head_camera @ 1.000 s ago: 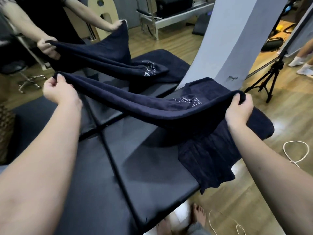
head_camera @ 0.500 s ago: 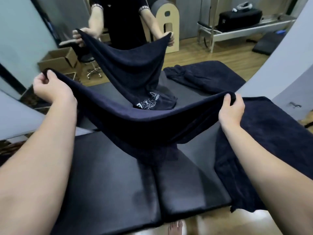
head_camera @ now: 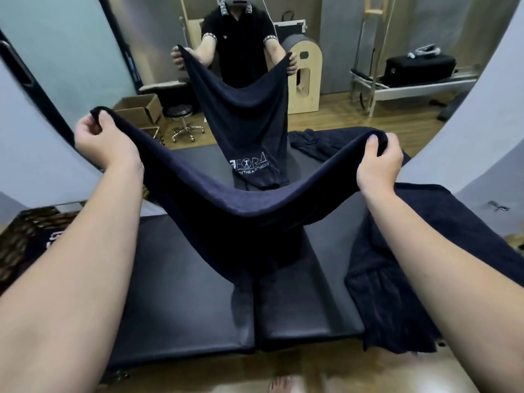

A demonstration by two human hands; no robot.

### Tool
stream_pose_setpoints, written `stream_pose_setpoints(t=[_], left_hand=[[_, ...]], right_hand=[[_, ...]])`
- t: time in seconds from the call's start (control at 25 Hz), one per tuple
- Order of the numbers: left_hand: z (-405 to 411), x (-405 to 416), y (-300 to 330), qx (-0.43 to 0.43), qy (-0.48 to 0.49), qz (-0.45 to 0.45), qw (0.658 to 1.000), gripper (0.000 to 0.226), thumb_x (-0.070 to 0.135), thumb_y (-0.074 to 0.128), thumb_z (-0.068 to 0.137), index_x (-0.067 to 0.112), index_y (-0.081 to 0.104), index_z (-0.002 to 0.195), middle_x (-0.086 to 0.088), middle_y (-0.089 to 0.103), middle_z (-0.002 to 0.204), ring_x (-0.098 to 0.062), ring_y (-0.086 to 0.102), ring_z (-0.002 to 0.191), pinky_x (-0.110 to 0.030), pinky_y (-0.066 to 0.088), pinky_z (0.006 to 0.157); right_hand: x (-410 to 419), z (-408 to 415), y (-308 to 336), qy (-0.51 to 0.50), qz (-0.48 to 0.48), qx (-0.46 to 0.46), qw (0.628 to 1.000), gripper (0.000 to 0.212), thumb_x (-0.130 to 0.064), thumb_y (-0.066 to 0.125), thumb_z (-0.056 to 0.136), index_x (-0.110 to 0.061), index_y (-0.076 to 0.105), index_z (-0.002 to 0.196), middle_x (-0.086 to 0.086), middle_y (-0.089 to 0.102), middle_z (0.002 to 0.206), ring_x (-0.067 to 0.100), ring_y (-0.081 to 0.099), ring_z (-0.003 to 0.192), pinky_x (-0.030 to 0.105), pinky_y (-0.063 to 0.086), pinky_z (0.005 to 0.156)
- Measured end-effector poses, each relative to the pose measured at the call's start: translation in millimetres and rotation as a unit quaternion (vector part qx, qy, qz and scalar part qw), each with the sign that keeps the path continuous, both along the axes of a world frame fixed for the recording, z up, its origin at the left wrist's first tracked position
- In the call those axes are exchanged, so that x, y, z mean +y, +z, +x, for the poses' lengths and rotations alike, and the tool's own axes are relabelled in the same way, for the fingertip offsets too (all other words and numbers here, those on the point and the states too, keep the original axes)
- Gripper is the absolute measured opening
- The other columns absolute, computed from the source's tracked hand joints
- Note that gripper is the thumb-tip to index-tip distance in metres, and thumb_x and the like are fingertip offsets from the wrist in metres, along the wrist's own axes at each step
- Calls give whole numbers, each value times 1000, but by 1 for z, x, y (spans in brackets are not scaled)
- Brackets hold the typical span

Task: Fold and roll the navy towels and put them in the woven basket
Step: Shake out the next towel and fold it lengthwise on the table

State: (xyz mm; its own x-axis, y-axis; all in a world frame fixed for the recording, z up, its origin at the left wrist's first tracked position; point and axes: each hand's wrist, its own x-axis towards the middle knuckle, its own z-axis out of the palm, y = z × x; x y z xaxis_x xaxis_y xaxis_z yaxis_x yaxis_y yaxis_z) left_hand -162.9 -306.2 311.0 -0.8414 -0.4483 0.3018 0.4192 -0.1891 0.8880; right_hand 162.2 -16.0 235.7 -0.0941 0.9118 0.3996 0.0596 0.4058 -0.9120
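I hold a navy towel [head_camera: 241, 211] stretched between both hands above the black padded table [head_camera: 184, 293]. My left hand [head_camera: 105, 140] pinches its left top corner and my right hand [head_camera: 378, 157] grips the right top corner. The towel sags in a deep V between them, its lower part hanging onto the table. Another navy towel [head_camera: 425, 265] lies spread over the table's right side. A crumpled navy towel [head_camera: 320, 143] lies at the table's far end. The woven basket [head_camera: 25, 236] stands at the left, with a navy towel inside.
A person [head_camera: 238, 43] across the table holds up a logo-printed navy towel [head_camera: 246, 120] by two corners. Cardboard boxes [head_camera: 139, 109] and a wheeled stool [head_camera: 184, 123] stand behind the table. A black case [head_camera: 419, 69] rests on a white bench at the back right.
The view has swung left and now faces the person head-on. My hands have lifted the towel's corners higher, and it sags deeper. The basket has come into view at the left.
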Motion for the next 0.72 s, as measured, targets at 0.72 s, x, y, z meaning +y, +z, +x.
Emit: stream_pose_setpoints(t=[0.72], left_hand=[[59, -72, 49, -7, 48, 36, 998, 14, 20, 64, 94, 21, 54, 84, 11, 61, 83, -2, 58, 74, -7, 47, 71]], right_hand=[[14, 102, 43, -132, -23, 101, 986, 15, -26, 45, 103, -14, 52, 99, 0, 54, 97, 11, 48, 87, 0, 33, 68]])
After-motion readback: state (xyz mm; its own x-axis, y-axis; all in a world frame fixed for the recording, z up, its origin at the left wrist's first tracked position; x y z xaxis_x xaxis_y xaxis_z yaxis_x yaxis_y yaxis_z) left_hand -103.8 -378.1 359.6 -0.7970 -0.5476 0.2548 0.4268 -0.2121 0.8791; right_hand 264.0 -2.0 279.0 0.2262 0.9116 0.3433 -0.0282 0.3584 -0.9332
